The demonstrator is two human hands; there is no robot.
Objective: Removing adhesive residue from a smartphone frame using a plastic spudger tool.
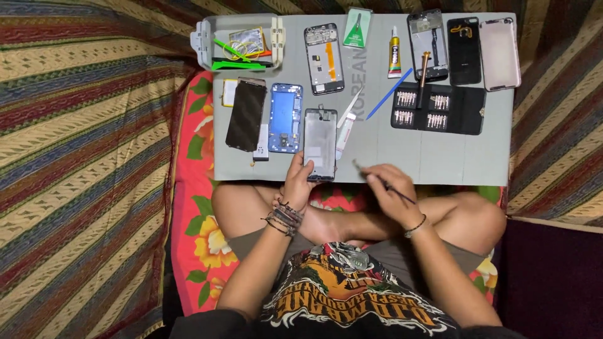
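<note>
A silver phone frame [320, 143] lies flat at the lower middle of the grey mat [440, 157], its lower end just at the mat's near edge. The left hand [296, 183] grips that lower end, thumb on the right side and fingers wrapped round the left, clamped on the frame. The right hand [389, 188], just right of it at the lower centre of the frame, has its fingers pinched together on a thin dark tool [377, 179] whose tip points up-left toward the mat's edge, near the frame but apart from it.

Just left of the frame lies a blue phone chassis [286, 117], and left of that a black screen panel [245, 115], tilted slightly. A white tube-like piece [344, 135] touches the frame's right side. Above, at the top middle, sits an opened phone body [324, 58] with an orange strip inside, with a green packet [357, 28] to its right. A glue tube [394, 53] and a blue pry stick [389, 94] lie right of centre. Further right an open black bit case [461, 112] holds rows of bits, and above it are three phone backs: one stripped [427, 44], one black [464, 50], one pink [500, 53]. A clear plastic box [237, 43] with green tools stands in the upper left of the mat. The mat rests on the person's crossed legs over a floral cloth [201, 238] and striped bedding [81, 157]
</note>
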